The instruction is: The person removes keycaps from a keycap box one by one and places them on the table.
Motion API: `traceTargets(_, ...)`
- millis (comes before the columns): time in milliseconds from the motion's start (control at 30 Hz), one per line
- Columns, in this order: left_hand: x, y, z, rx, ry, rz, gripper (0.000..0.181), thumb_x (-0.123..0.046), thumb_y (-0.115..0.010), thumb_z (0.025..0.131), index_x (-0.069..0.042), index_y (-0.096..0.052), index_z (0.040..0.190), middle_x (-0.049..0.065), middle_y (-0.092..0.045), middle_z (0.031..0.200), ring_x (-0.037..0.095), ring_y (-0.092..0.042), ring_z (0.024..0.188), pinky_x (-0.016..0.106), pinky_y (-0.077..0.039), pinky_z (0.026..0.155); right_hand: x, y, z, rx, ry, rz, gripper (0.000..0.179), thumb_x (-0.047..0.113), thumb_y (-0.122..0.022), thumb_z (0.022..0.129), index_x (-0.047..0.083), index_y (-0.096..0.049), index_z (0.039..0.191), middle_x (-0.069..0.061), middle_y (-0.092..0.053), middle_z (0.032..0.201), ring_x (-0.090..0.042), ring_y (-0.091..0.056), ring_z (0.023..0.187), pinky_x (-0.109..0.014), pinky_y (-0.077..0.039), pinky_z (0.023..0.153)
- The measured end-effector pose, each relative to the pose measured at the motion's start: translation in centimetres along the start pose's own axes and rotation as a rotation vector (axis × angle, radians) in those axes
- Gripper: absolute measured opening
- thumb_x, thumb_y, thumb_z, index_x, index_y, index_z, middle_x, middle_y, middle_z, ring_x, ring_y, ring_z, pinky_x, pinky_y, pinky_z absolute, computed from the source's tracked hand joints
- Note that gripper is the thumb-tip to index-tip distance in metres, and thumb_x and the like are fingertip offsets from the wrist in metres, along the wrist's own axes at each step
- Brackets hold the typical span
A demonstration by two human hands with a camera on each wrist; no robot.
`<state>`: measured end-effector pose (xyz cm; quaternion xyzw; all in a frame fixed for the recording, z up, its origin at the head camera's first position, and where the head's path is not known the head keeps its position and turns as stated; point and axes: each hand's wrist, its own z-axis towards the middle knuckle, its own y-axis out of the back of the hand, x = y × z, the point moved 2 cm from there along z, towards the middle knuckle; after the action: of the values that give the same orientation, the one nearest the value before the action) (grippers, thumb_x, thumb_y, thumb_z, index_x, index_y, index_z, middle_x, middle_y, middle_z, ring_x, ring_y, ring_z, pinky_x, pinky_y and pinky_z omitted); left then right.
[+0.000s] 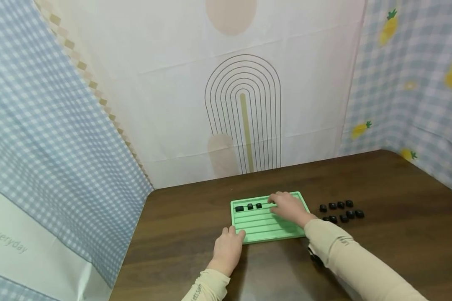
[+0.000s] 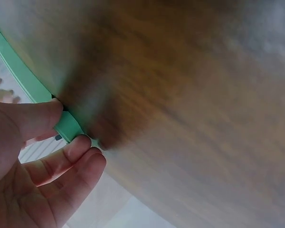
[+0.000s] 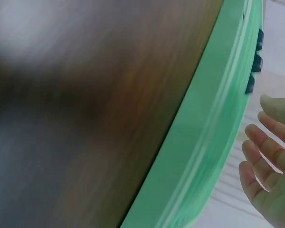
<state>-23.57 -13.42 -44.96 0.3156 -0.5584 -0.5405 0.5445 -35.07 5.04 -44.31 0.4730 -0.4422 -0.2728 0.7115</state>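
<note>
A light green ridged tray lies on the table, with three small black keycaps in its far row at the left; the leftmost one is wider. My left hand grips the tray's near left corner, the thumb on the front wall and the fingertips at the side. Over the right part of the tray hovers my right hand, its fingers loosely bent and apart. Nothing shows between those fingers in the right wrist view, where the keycaps stand beyond the thumb.
Several more black keycaps lie in two loose rows on the brown table, right of the tray. Behind the table hangs a white patterned cloth, with blue checked cloth at the left and more at the right.
</note>
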Motion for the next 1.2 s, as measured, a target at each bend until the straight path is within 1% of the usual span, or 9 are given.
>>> traceTargets(67, -0.1, -0.1, -0.1, 0.004, 0.003, 0.003, 0.015, -0.007, -0.063, 0.084, -0.016, -0.055, 0.092, 0.008, -0.055, 0.089, 0.020, -0.052, 0.080, 0.026, -0.049, 0.049, 0.7, -0.7, 0.5, 0.005, 0.004, -0.014, 0.028, 0.019, -0.064, 0.085, 0.009, -0.062, 0.110, -0.010, -0.063, 0.108, -0.028, -0.059, 0.097, -0.043, -0.051, 0.075)
traceTargets(233, -0.5, -0.5, -0.4, 0.028, 0.003, -0.001, 0.013, -0.008, -0.062, 0.084, -0.016, -0.054, 0.090, 0.008, -0.054, 0.088, 0.020, -0.052, 0.080, 0.027, -0.050, 0.051, 1.6, -2.5, 1.3, 0.025, -0.032, -0.039, 0.032, 0.019, -0.064, 0.085, 0.008, -0.060, 0.116, -0.013, -0.060, 0.113, -0.032, -0.055, 0.104, -0.045, -0.050, 0.079)
traceTargets(333, -0.8, -0.6, -0.5, 0.034, -0.004, -0.009, 0.012, -0.008, -0.061, 0.084, -0.016, -0.054, 0.089, 0.008, -0.054, 0.088, 0.021, -0.053, 0.081, 0.027, -0.050, 0.053, 1.9, -3.2, 1.5, 0.039, -0.047, -0.053, 0.030, 0.017, -0.064, 0.085, 0.008, -0.061, 0.113, -0.013, -0.059, 0.110, -0.031, -0.054, 0.103, -0.044, -0.049, 0.080)
traceTargets(400, -0.9, -0.7, -0.6, 0.021, -0.005, -0.010, 0.012, -0.008, -0.061, 0.084, -0.016, -0.054, 0.089, 0.007, -0.054, 0.088, 0.020, -0.053, 0.080, 0.027, -0.050, 0.053, 2.1, -3.5, 1.6, 0.041, -0.047, -0.068, 0.026, 0.017, -0.064, 0.086, 0.008, -0.062, 0.110, -0.012, -0.059, 0.107, -0.030, -0.054, 0.100, -0.044, -0.049, 0.079)
traceTargets(567, -0.8, -0.6, -0.7, -0.028, 0.001, -0.018, 0.011, -0.008, -0.060, 0.082, -0.016, -0.054, 0.086, 0.007, -0.054, 0.085, 0.020, -0.053, 0.078, 0.029, -0.050, 0.052, 2.4, -3.9, 1.8, 0.020, -0.035, -0.115, 0.018, 0.016, -0.063, 0.086, 0.010, -0.064, 0.103, -0.010, -0.060, 0.101, -0.028, -0.055, 0.094, -0.040, -0.050, 0.075)
traceTargets(667, -0.8, -0.5, -0.6, -0.043, -0.002, -0.017, 0.011, -0.007, -0.061, 0.082, -0.016, -0.054, 0.085, 0.008, -0.054, 0.085, 0.021, -0.053, 0.077, 0.029, -0.049, 0.051, 2.4, -3.9, 2.0, -0.004, -0.036, -0.137, 0.016, 0.016, -0.064, 0.086, 0.012, -0.064, 0.101, -0.008, -0.060, 0.099, -0.026, -0.055, 0.093, -0.038, -0.051, 0.070)
traceTargets(800, -0.6, -0.4, -0.4, -0.042, -0.009, -0.007, 0.014, -0.007, -0.063, 0.081, -0.015, -0.053, 0.086, 0.008, -0.054, 0.085, 0.021, -0.053, 0.078, 0.028, -0.049, 0.050, 2.4, -3.7, 2.2, -0.025, -0.038, -0.147, 0.016, 0.016, -0.065, 0.085, 0.013, -0.064, 0.101, -0.007, -0.061, 0.099, -0.025, -0.056, 0.091, -0.037, -0.051, 0.068)
traceTargets(1067, -0.2, -0.2, -0.1, -0.056, -0.001, -0.001, 0.016, -0.006, -0.063, 0.080, -0.015, -0.054, 0.088, 0.008, -0.054, 0.086, 0.020, -0.053, 0.078, 0.028, -0.049, 0.050, 2.6, -3.5, 2.8, -0.054, -0.022, -0.182, 0.017, 0.018, -0.065, 0.085, 0.012, -0.063, 0.100, -0.007, -0.061, 0.097, -0.024, -0.056, 0.090, -0.037, -0.052, 0.068)
traceTargets(1200, -0.1, -0.2, 0.0, -0.040, 0.000, -0.015, 0.015, -0.005, -0.062, 0.081, -0.016, -0.055, 0.089, 0.008, -0.054, 0.086, 0.021, -0.053, 0.079, 0.029, -0.049, 0.050, 2.8, -3.5, 2.8, -0.070, -0.010, -0.212, 0.016, 0.016, -0.065, 0.085, 0.011, -0.062, 0.099, -0.007, -0.061, 0.096, -0.023, -0.056, 0.088, -0.035, -0.052, 0.066)
